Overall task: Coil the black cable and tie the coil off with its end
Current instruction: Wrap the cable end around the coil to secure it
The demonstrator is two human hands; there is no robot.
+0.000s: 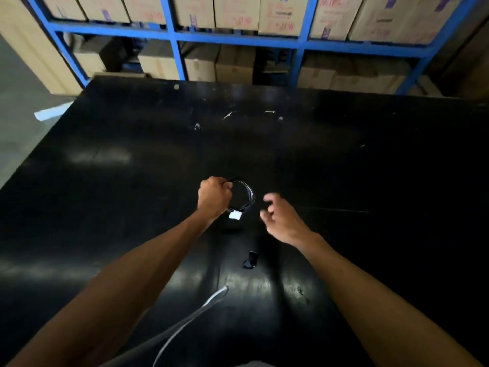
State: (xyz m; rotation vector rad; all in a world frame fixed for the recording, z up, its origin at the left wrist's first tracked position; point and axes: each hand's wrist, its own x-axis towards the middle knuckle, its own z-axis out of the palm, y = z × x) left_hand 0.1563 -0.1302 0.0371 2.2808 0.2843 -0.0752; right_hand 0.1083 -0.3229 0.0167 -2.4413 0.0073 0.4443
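Note:
The black cable [248,195] is wound into a small round coil of several loops, held above the black table [105,181]. My left hand [213,195] is closed on the coil's left side. A white connector [235,215] hangs at the bottom of the coil, just under that hand. My right hand [277,217] hovers to the right of the coil with fingers spread and curled, a short gap away and holding nothing.
A small black clip-like piece [250,260] lies on the table between my forearms. A grey cord [190,316] runs from the bottom edge up toward the middle. Blue shelving [173,49] with cardboard boxes [235,11] stands behind the table's far edge.

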